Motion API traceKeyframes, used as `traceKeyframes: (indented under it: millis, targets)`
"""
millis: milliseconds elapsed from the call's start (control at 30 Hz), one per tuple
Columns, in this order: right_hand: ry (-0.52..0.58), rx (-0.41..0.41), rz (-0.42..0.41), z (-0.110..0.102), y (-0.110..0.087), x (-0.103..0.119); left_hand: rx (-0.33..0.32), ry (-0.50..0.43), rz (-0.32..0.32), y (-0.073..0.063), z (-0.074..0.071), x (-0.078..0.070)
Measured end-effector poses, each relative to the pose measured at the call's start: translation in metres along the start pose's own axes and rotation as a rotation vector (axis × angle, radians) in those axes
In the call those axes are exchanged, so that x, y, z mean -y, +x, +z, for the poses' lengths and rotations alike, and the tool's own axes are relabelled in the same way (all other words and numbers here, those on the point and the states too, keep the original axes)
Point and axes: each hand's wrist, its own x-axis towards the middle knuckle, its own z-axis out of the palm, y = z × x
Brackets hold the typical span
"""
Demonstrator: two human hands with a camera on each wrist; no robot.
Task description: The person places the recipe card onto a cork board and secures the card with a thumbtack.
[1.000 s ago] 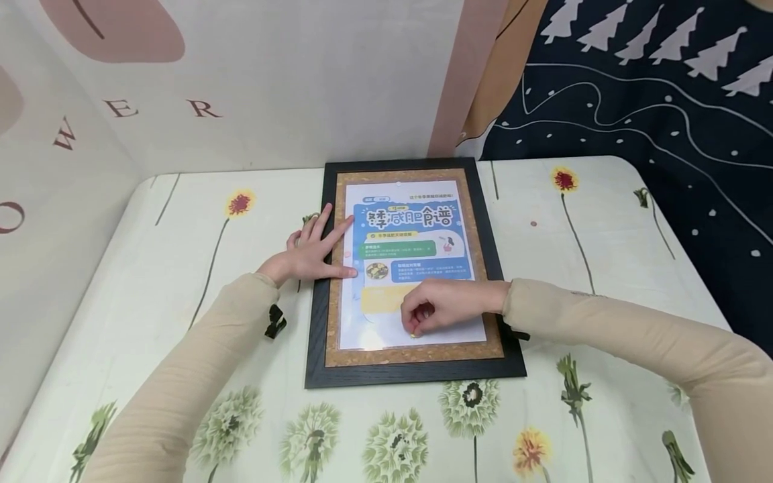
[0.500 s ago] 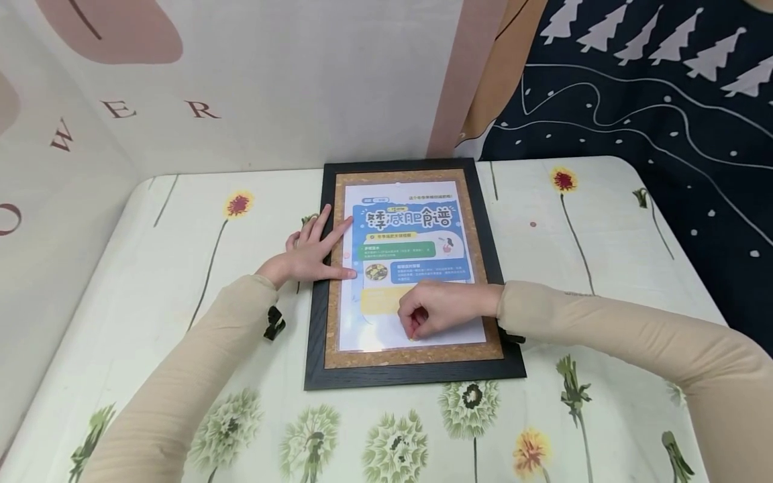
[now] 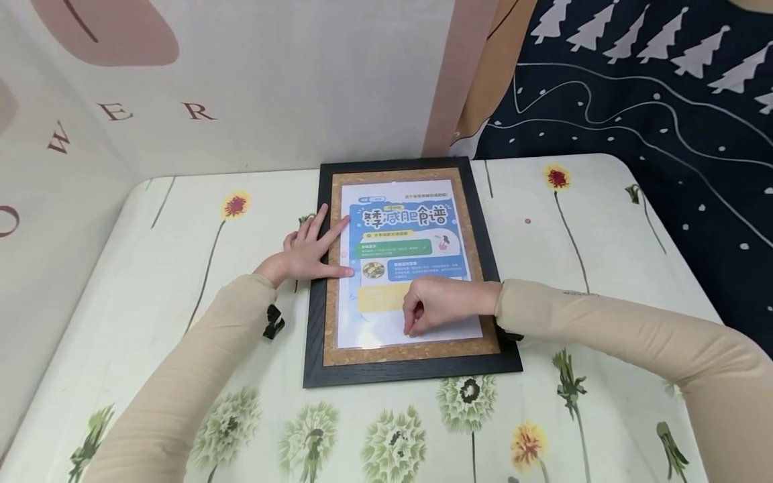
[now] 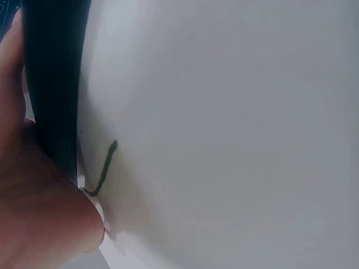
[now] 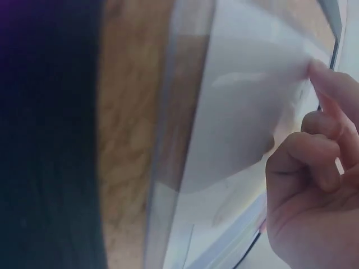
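Note:
A printed poster sheet point(image 3: 398, 221) in a clear, glossy sleeve lies on a black-framed cork board point(image 3: 417, 352). My left hand point(image 3: 306, 258) rests spread across the board's left edge, thumb and fingertips reaching the sheet. In the left wrist view, part of this hand point(image 4: 45, 213) lies against the dark frame point(image 4: 56, 73). My right hand point(image 3: 443, 302) is over the lower part of the sheet, thumb and index finger pinched at its surface. Between them is what looks like a small push pin, now hidden by the fingertips. The right wrist view shows the other fingers point(image 5: 303, 157) curled.
A white cloth point(image 3: 253, 355) printed with flowers covers the table. Behind it hang a pale printed curtain point(image 3: 272, 80) and a dark one point(image 3: 604, 100) with white trees. A small pale dot, perhaps a pin, sits at the sheet's top edge.
The right fingertips shift slightly at the same spot, and the yellowish bit seen between them earlier is now covered. The left hand stays put. The whole view drifts slightly.

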Motion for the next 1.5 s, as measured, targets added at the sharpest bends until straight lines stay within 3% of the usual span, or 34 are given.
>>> traceKeyframes:
  millis: [233,333,567,867,1033,1300,1500]
  targets:
    - [-0.029,-0.007,-0.066,-0.007,-0.001,-0.004,-0.005,-0.014,0.004,0.002,0.002,0.001]
    - [-0.058,-0.034,-0.057,-0.013,0.000,0.001,-0.007,-0.010,-0.001,0.002,0.002,0.002]
    - [-0.132,-0.150,-0.029,-0.026,-0.003,0.002,-0.014,-0.002,0.001,0.000,0.001,0.001]
    - [-0.155,-0.296,0.020,-0.051,-0.021,-0.022,-0.021,-0.012,0.005,-0.001,0.001,0.002]
    - [-0.172,-0.384,0.082,-0.068,-0.038,-0.042,-0.022,-0.015,0.010,-0.003,0.002,0.002]
    - [-0.153,-0.529,0.257,-0.087,-0.073,-0.070,-0.025,-0.023,0.019,-0.002,0.003,0.000]
    - [-0.161,-0.679,0.363,-0.095,-0.103,-0.090,-0.029,-0.025,0.020,-0.002,0.002,0.001]
